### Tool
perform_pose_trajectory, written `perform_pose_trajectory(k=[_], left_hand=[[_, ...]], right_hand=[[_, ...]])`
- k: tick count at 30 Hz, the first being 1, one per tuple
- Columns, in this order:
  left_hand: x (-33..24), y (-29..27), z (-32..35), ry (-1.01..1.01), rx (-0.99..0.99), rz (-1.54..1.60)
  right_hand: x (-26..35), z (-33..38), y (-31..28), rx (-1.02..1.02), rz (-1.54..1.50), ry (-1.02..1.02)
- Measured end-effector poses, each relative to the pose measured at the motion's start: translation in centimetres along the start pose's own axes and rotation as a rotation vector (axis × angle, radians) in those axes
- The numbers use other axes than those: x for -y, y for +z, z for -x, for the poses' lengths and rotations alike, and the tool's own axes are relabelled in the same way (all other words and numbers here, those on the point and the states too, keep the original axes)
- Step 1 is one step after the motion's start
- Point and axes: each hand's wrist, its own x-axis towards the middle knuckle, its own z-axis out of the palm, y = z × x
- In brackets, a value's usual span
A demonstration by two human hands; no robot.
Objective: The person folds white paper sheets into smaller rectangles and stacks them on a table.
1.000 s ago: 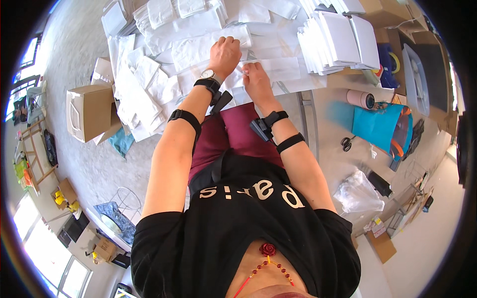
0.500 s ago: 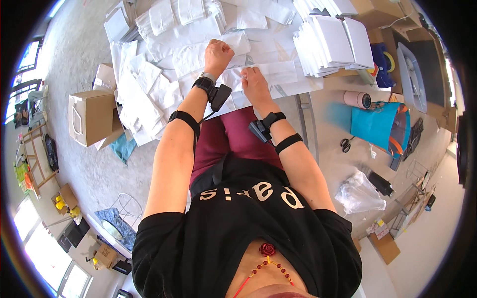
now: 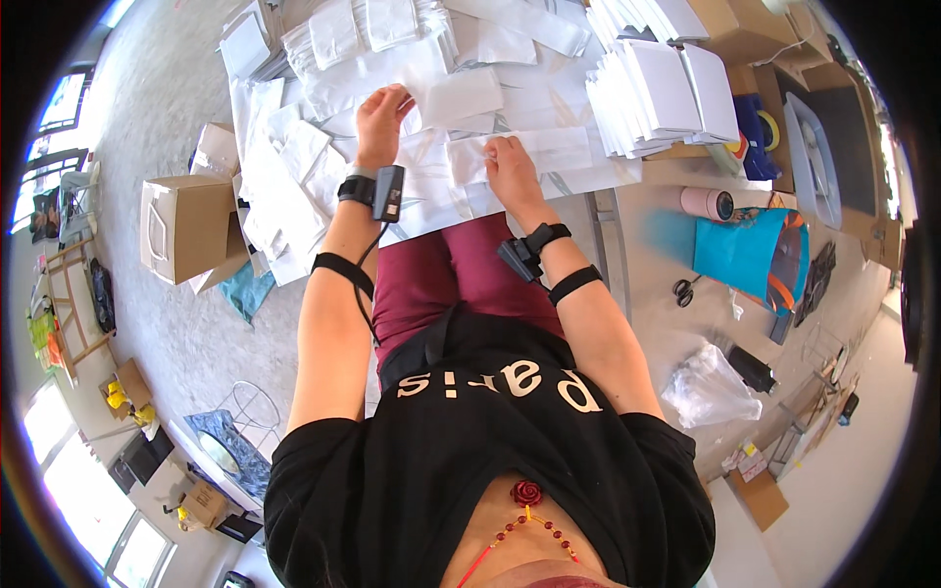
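One white packet (image 3: 461,96) is being pinched by the left hand (image 3: 380,116); another (image 3: 520,155) is being pressed flat under the right hand (image 3: 510,167). Finished stacks (image 3: 662,83) are being kept at the desk's (image 3: 676,171) right, while many loose packets (image 3: 284,186) are judged left to sort.

Our two forearms extend forward, each strapped at the wrist; our left hand (image 3: 380,118) reaches farther, fingers curled closed, while our right hand (image 3: 508,165) presses palm-down.

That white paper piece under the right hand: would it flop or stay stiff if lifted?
The white paper piece looks thin and flat, so probably light and floppy. The right hand presses it down; loose, it may slide on the sheets beneath.
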Motion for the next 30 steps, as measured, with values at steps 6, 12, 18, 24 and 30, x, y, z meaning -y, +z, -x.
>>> perform_pose_trajectory(k=[6, 12, 18, 24, 30], left_hand=[[-6.1, -4.3, 0.9, 0.078, -0.118, 0.284], [-12.8, -2.2, 5.7, 0.213, -0.098, 0.311], [-11.6, 0.2, 9.8, 0.307, -0.133, 0.072], [-3.9, 4.1, 13.2, 0.493, -0.054, -0.696], [3.2, 6.0, 16.2, 0.502, -0.010, -0.992]], right_hand=[[-0.6, 0.1, 0.3, 0.004, 0.006, -0.023], [0.0, 0.1, -0.3, 0.022, -0.009, -0.001], [4.1, -0.3, -1.5, 0.004, -0.227, 0.033], [5.6, -0.8, -3.3, 0.202, -0.827, 0.297], [3.7, -0.3, -3.2, 0.246, -0.828, 0.525]])
